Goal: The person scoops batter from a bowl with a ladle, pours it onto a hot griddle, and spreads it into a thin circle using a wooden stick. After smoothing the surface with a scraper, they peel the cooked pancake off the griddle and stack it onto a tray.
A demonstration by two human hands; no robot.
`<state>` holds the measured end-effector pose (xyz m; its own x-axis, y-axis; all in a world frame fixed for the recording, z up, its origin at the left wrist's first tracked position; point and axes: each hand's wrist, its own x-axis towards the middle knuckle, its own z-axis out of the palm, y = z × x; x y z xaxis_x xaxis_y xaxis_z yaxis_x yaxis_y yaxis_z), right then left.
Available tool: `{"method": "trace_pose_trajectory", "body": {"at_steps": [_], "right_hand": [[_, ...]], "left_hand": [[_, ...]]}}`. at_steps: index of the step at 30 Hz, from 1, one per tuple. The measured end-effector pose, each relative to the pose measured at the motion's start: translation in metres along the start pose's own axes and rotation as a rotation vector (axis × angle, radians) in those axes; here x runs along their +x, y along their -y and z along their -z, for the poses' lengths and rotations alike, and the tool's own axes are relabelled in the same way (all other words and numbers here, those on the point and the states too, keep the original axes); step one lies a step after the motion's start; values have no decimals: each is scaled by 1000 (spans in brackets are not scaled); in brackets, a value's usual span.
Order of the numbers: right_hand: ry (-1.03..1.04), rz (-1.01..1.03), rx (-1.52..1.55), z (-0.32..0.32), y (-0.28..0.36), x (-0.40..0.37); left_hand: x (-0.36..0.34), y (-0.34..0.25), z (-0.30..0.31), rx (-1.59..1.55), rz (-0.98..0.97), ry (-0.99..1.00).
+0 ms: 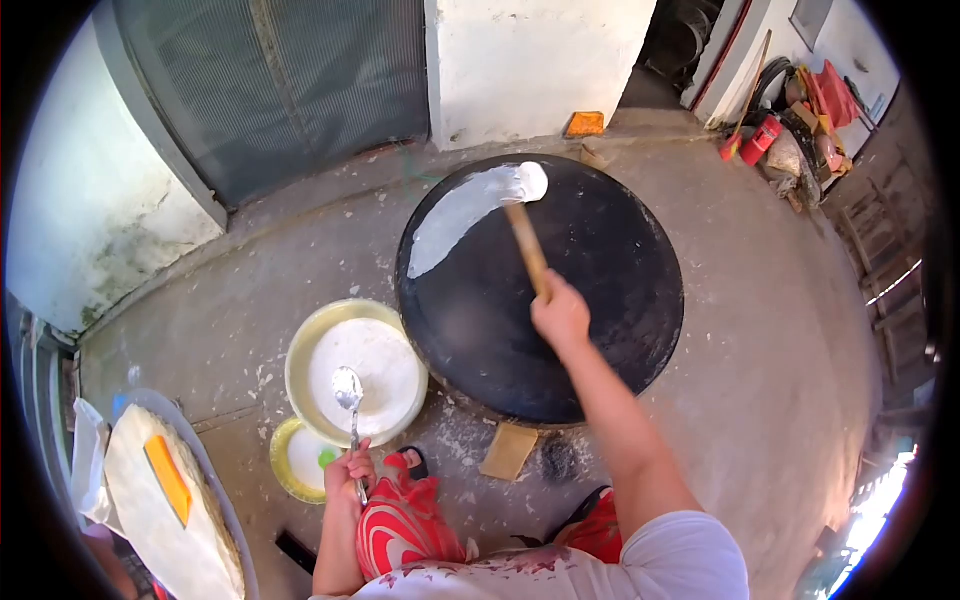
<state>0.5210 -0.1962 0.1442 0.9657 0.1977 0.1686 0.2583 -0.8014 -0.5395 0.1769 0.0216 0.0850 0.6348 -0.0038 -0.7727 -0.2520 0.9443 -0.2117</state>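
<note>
My right hand (562, 312) is closed around the wooden handle of a batter spreader (526, 244). Its far end meets a mound of white batter (532, 182) near the back rim of a wide, round black griddle (560, 330). A curved band of thin batter (450, 226) trails from there along the griddle's left side. In my left hand (348, 470) is a metal spoon (348, 388), its wet, whitish bowl over a cream basin (298, 352) of white batter. Beside that basin sits a smaller yellow bowl (280, 462) with white contents and a green object in it.
At the lower left, a stack of pale, thin flatbreads (140, 500) on a tray bears an orange scraper (168, 480). A brown cardboard piece (509, 450) lies by the griddle's front edge. Behind stand a wall (540, 70) and a screened door (280, 90). Clutter (800, 130) fills the far right corner.
</note>
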Motion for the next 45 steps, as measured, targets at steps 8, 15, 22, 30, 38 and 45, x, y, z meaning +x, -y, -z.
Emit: {"method": "trace_pose_trajectory", "body": {"at_steps": [8,15,22,30,38,45], "right_hand": [[74,-143,-286,30,-33,35],[13,-30,-544,10,-19,57],[68,32,-255,7,0,-19],[42,-277,-281,35,-28,16],[76,-172,-498,43,-46,44],[106,5,-519,27,-30,-7]], "left_hand": [[0,-5,6,-9,23,9],[1,-2,4,-12,21,12],[5,-6,5,25,-9,-1],[4,-8,6,24,23,8],[-1,-7,7,52,-12,3],[5,-5,4,58,-42,-44]]}}
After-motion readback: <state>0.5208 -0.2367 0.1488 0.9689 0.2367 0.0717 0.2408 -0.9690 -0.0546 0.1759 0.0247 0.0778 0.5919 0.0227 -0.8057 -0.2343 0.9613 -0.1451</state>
